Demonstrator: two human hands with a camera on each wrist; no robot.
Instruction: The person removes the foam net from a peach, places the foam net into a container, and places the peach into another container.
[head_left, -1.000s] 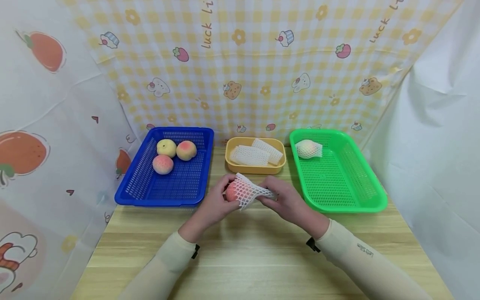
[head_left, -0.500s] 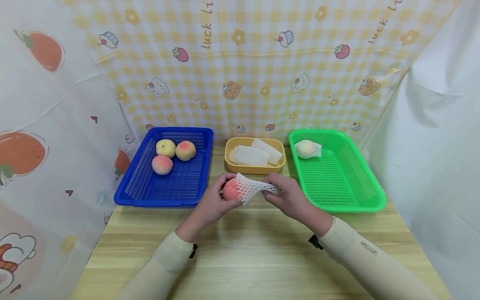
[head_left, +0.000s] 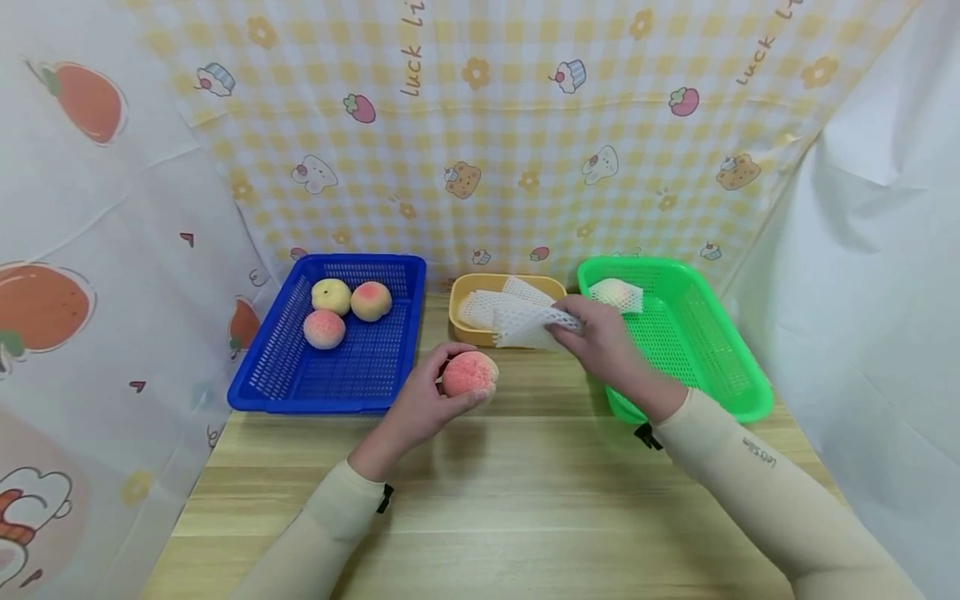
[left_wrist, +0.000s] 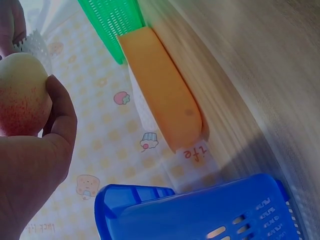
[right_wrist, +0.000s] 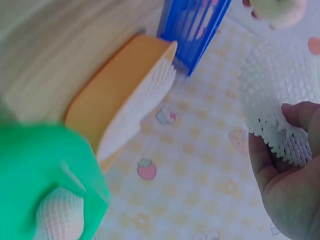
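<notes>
My left hand [head_left: 426, 402] grips a pink and cream peach [head_left: 469, 374] above the wood table, in front of the yellow bin. In the left wrist view the thumb and fingers curl round the peach [left_wrist: 22, 95], which is bare. My right hand [head_left: 603, 343] pinches one end of a white foam net sleeve [head_left: 521, 322], its free end pointing left over the front of the yellow bin [head_left: 480, 337]. The right wrist view shows that net sleeve [right_wrist: 280, 95] spread wide above the thumb. Other net sleeves [head_left: 528, 291] lie in the yellow bin.
A blue basket [head_left: 360, 375] at left holds three peaches [head_left: 325, 330]. The green basket [head_left: 667, 350] at right holds one netted peach [head_left: 617, 293], partly behind my right hand. A patterned cloth [head_left: 495, 125] hangs behind, and wood tabletop [head_left: 495, 517] lies in front.
The net sleeve has come off the peach. My right hand has moved up and right with the sleeve, while my left hand keeps the peach in nearly the same place.
</notes>
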